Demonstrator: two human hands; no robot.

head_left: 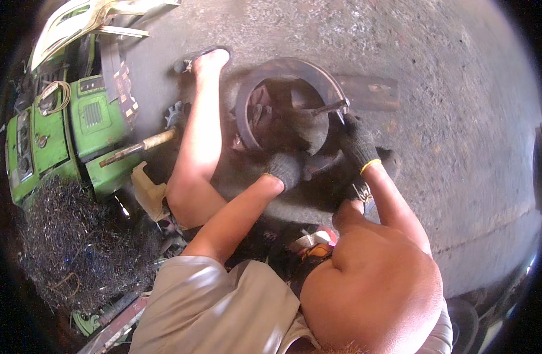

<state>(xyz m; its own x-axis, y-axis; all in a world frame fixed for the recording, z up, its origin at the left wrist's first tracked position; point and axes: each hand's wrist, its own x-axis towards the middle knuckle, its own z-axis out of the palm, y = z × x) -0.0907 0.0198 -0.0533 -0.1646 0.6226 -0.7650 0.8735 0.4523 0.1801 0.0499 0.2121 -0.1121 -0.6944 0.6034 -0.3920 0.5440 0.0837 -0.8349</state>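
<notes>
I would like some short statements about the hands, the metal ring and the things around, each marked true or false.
1. Both hands wear dark gloves. True.
2. The right hand holds a metal tool at the round metal ring. True.
3. The left hand rests on the green machine housing. False: it is beside the ring.
4. The ring lies on a wooden table. False: it lies on the concrete floor.
5. Tangled metal shavings lie at the left. True.

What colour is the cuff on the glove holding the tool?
Yellow, on the dark right glove; the head view shows it.
</notes>
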